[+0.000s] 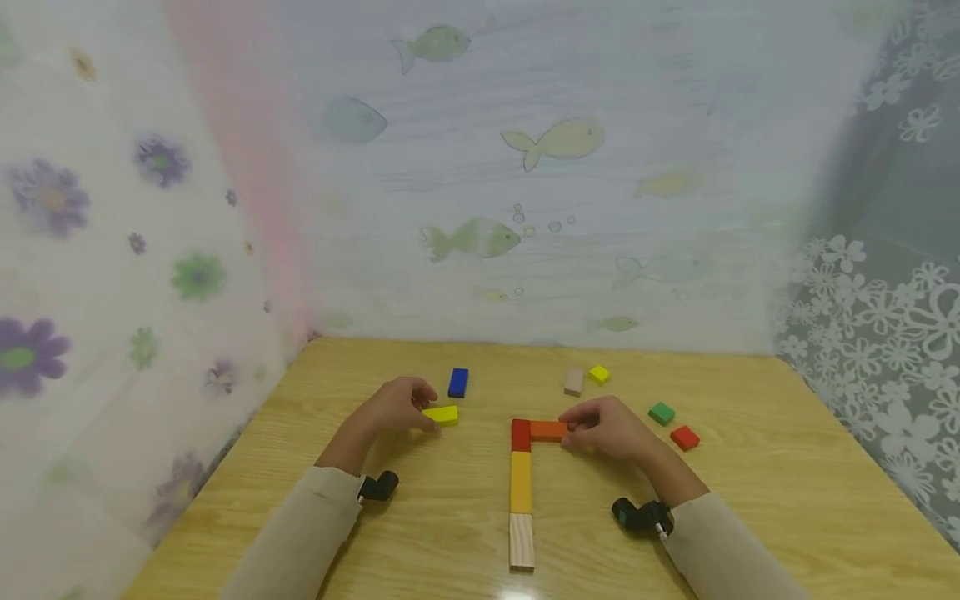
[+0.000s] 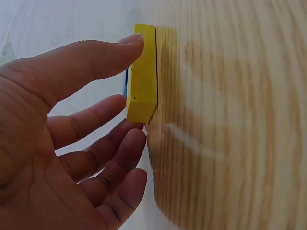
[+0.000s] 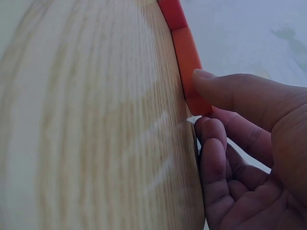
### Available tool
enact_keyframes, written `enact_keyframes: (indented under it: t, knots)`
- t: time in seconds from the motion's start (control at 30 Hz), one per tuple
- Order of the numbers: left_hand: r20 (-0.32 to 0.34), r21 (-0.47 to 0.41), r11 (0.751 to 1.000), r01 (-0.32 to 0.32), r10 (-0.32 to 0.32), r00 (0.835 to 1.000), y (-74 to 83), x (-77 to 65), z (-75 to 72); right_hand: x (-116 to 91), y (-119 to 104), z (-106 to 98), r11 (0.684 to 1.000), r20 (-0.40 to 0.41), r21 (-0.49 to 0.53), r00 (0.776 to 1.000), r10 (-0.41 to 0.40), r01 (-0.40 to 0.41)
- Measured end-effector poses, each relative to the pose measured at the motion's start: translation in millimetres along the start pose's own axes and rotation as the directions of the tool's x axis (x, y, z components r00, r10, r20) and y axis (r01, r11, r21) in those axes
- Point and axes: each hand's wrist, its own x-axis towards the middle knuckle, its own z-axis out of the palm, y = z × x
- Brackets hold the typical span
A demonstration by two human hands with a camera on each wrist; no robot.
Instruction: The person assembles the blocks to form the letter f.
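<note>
On the left of the table, my left hand (image 1: pixel 400 406) pinches a yellow block (image 1: pixel 446 415) by its left end. The left wrist view shows the thumb on the face of that block (image 2: pixel 144 72), the index finger behind it and the other fingers loosely bent below. My right hand (image 1: pixel 611 429) pinches the right end of an orange block (image 1: pixel 548 431), thumb on its near side in the right wrist view. The orange block's left end meets a dark red block (image 1: pixel 521 435). From there a yellow-orange block (image 1: pixel 521 482) and a plain wooden block (image 1: pixel 521 540) run in line toward me.
A blue block (image 1: pixel 458 382) lies beyond the left hand. Farther back are a beige block (image 1: pixel 573 382) and a small yellow block (image 1: pixel 599 374). A green block (image 1: pixel 662 413) and a red block (image 1: pixel 685 437) lie right of the right hand. A fish-patterned curtain (image 1: pixel 555 250) hangs behind the table.
</note>
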Motion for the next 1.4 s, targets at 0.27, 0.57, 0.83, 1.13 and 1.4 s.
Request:
enact_keyframes:
  t: [0.27,0.57,0.83,1.13,1.4]
  knots:
    - [0.008,0.008,0.999,0.037,-0.037,0.999,4.1,-5.1,1.2,-2.6,2.3,-0.1,1.0,0.003,-0.006,1.0,-0.012,0.012]
    - [0.0,0.081,0.996,0.038,-0.038,0.999,0.8,-4.8,-0.4,-1.9,-1.1,2.4,1.0,0.003,0.018,1.0,-0.008,0.008]
    - [0.006,0.069,0.997,0.029,-0.03,1.0,1.6,-4.1,-2.7,0.4,1.6,3.2,1.0,-0.004,0.004,1.0,-0.006,0.006]
    - [0.001,0.044,0.999,0.032,-0.032,0.999,2.3,-1.1,-2.3,1.0,-0.6,1.3,1.0,-0.018,0.005,1.0,0.013,-0.013]
    - [-0.009,0.045,0.998,0.049,-0.049,0.999,1.7,-1.8,-0.7,0.3,-2.4,1.9,1.0,-0.008,0.014,1.0,-0.006,0.006]
